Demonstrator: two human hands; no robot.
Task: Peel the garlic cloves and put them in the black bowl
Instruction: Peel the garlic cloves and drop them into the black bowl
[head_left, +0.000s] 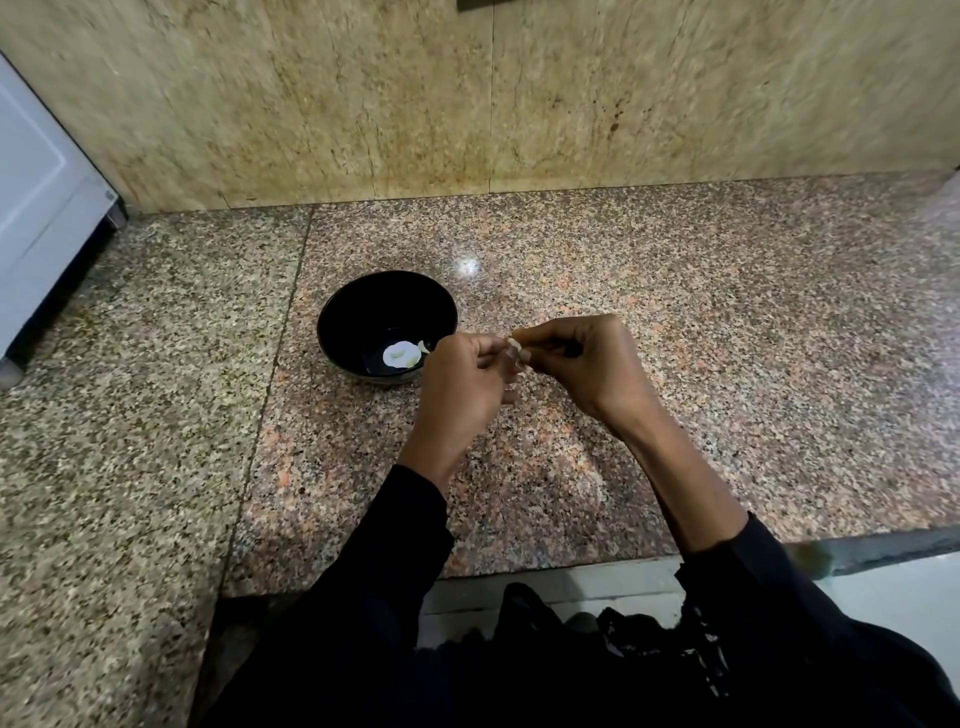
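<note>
Two hands raised together over a speckled granite counter (675, 322), just right of a black bowl (363, 306). Left hand (457, 384) with fingers curled inward, fingertips pinched on a small pale garlic clove (515, 344). Right hand (587, 358) likewise curled, thumb and forefinger closed on the same clove from the other side. Only a sliver of the clove showing between the fingertips (too little to tell peeled from unpeeled). Lower fingers of both hands tucked under the palms and hidden. Clove held in the air, beside the bowl's right rim and apart from it.

Inside the bowl, a bright white patch (400, 355) at the bottom: hard to make out, possibly a reflected light with one or two pale pieces lying in it, a small pale bit at its right edge partly covered by the left knuckles. Near edge of the bowl blocked by the left hand.

Dark sleeves (405, 545) on both forearms, the right one pushed further up. At the left edge, a white appliance (36, 197), cut off by the frame. Behind the counter, a beige stone wall (363, 104), blurred. At the bottom, dark clothing, shape unclear.
</note>
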